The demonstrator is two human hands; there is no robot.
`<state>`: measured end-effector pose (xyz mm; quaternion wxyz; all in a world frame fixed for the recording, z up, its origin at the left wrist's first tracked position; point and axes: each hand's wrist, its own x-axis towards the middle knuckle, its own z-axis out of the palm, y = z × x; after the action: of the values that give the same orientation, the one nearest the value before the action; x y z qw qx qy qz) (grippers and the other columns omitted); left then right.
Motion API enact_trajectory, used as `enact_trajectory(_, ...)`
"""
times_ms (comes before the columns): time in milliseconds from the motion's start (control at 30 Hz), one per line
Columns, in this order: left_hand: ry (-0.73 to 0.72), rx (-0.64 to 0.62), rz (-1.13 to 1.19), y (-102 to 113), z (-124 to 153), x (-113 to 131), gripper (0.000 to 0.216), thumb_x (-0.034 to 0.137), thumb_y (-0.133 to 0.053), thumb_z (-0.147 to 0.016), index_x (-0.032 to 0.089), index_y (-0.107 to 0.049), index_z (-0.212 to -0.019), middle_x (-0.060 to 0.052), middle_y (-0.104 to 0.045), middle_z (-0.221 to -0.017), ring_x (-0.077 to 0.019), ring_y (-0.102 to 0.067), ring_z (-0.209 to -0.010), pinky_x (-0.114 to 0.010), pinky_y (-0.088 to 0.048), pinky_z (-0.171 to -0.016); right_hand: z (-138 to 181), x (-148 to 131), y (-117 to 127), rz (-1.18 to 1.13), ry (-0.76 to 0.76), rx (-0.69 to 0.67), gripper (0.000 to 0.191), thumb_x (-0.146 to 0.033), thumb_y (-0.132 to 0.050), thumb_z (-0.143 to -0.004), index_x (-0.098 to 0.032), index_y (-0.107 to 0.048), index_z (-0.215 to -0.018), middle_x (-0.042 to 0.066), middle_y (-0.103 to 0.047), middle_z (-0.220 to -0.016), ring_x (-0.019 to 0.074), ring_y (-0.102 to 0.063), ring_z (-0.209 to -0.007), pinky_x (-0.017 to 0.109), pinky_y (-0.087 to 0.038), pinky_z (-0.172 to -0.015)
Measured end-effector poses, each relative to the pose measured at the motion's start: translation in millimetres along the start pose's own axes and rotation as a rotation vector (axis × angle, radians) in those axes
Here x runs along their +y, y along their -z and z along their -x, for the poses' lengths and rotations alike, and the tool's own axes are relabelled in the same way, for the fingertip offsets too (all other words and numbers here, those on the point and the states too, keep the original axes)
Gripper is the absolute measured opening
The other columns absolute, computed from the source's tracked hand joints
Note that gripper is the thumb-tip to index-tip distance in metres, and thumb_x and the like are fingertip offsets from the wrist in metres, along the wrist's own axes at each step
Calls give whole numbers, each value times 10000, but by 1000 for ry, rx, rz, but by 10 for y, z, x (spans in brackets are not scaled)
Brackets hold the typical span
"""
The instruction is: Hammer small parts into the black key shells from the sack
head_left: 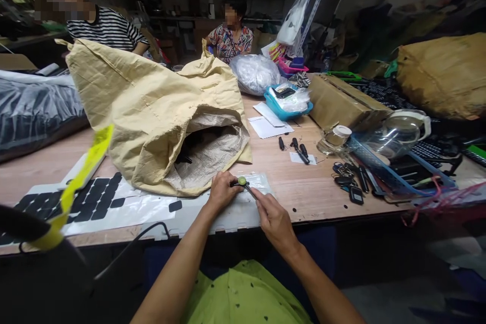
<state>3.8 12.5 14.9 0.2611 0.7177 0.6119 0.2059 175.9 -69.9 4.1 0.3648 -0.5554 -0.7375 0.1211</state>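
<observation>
My left hand [221, 191] is closed, pinching a small black part with a round yellow-green disc [242, 180] at its end. My right hand [272, 216] grips a thin dark stick-like tool [249, 190], whose tip meets the part near the disc; its exact kind is too small to tell. Both hands are over a clear plastic sheet [237, 215] at the table's front edge. Just beyond them lies a large beige cloth sack [152, 96], its mouth facing me, with dark things inside that I cannot make out.
Black rounded stickers [100, 197] on white backing lie left, near a blurred yellow strip [85, 167]. On the right are keys [343, 174], a blue basket [398, 177], a clear jug [406, 126] and a cardboard box [337, 98]. Two people sit across the table [273, 162].
</observation>
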Motion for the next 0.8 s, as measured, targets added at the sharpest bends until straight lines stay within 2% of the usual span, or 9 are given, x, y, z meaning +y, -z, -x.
enact_trajectory(100, -26, 8, 4, -30, 0, -24, 88, 255, -746, -789, 285, -781, -865, -18, -669, -887, -224, -547, -972, -355, -399, -893, 19, 45, -17, 95, 8, -17, 447, -176, -389, -959, -298, -634, -1313, 39, -694, -903, 149, -671, -835, 234, -547, -744)
enact_trajectory(233, -60, 18, 10, -52, -5, -61, 141, 272, -766, -777, 290, -786, -915, -19, -671, -888, -227, -545, -981, -360, -397, -901, 20, 81, 6, 42, 1, 53, 452, -193, -384, -971, -278, -590, -1364, 51, -700, -964, 152, -674, -905, 245, -548, -807)
enact_trajectory(400, -71, 29, 6, -60, 2, -97, 130, 261, -759, -786, 283, -783, -912, -23, -676, -894, -222, -548, -971, -362, -397, -904, 3, 144, 17, 11, -19, 17, 416, -235, -379, -980, -282, -631, -1307, 44, -714, -998, 154, -675, -927, 255, -543, -829)
enact_trajectory(467, -68, 26, 6, -64, -4, -100, 130, 260, -757, -788, 275, -782, -915, -26, -674, -898, -224, -548, -975, -363, -398, -907, -51, 204, 27, 37, -22, 43, 412, -240, -378, -981, -278, -635, -1301, 46, -710, -1034, 157, -667, -956, 252, -530, -843)
enact_trajectory(533, -62, 18, 8, -56, -19, -87, 127, 257, -754, -789, 267, -780, -914, -28, -674, -905, -227, -549, -984, -366, -401, -912, -137, 285, 44, 129, -57, 103, 417, -235, -383, -978, -278, -631, -1311, 49, -701, -1028, 160, -653, -936, 243, -510, -803)
enact_trajectory(667, -37, -9, 20, 57, 25, 14, 122, 232, -731, -802, 237, -766, -918, -43, -690, -943, -243, -558, -1019, -380, -406, -937, -303, 473, 52, 457, -120, 152, 412, -191, -412, -957, -280, -671, -1264, 42, -643, -818, 165, -565, -754, 255, -410, -656)
enact_trajectory(733, -98, -59, 73, 146, 164, 91, 119, 245, -698, -829, 223, -753, -932, -52, -701, -974, -245, -568, -1031, -380, -403, -959, -335, 552, 25, 575, -99, 142, 397, -167, -435, -941, -277, -699, -1216, 45, -609, -771, 172, -509, -724, 274, -362, -634)
enact_trajectory(800, -212, -232, 208, 191, 402, 153, 157, 284, -646, -871, 221, -736, -983, -46, -713, -996, -220, -595, -999, -339, -423, -935, -330, 607, -12, 634, -75, 144, 385, -152, -463, -927, -283, -710, -1193, 49, -595, -777, 178, -477, -730, 286, -338, -633)
